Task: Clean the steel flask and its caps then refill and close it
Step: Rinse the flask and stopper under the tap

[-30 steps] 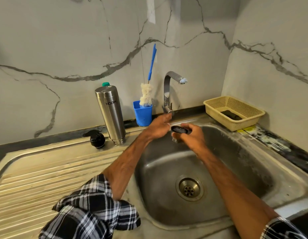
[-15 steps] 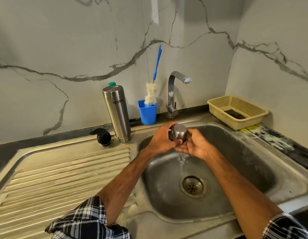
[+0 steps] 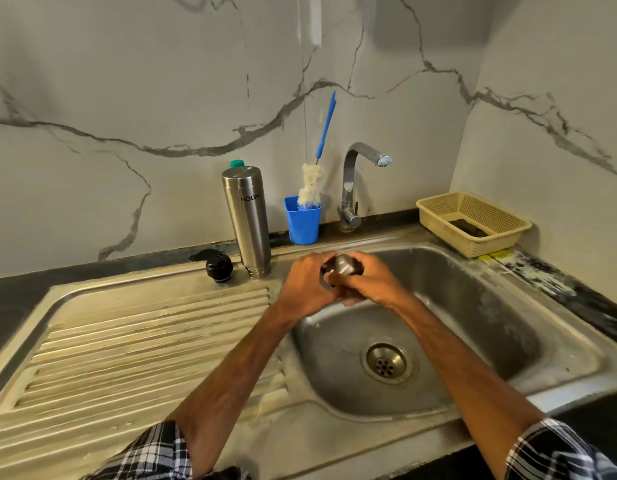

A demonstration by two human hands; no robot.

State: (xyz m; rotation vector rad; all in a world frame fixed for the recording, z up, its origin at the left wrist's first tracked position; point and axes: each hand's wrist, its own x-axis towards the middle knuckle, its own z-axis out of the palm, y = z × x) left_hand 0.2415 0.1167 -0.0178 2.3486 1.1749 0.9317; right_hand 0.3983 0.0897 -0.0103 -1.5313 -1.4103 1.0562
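L hand (image 3: 309,285) & R hand (image 3: 374,285) both clamp the steel cap (image 3: 342,264) over sink (image 3: 473,306); blue cup (image 3: 303,225) at 12 o'c holds brush (image 3: 310,185), basket (image 3: 442,226) at 2 a dark item (image 3: 468,227).

Steel cap (image 3: 341,265) held over the sink (image 3: 473,306)
Left hand (image 3: 305,284) and right hand (image 3: 373,284) grip it near the back-left corner.

Black-and-white checked sleeves (image 3: 154,452), bare forearms (image 3: 231,368)

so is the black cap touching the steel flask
Apart. The head view shows a strip of bare drainboard between the black cap and the base of the steel flask.
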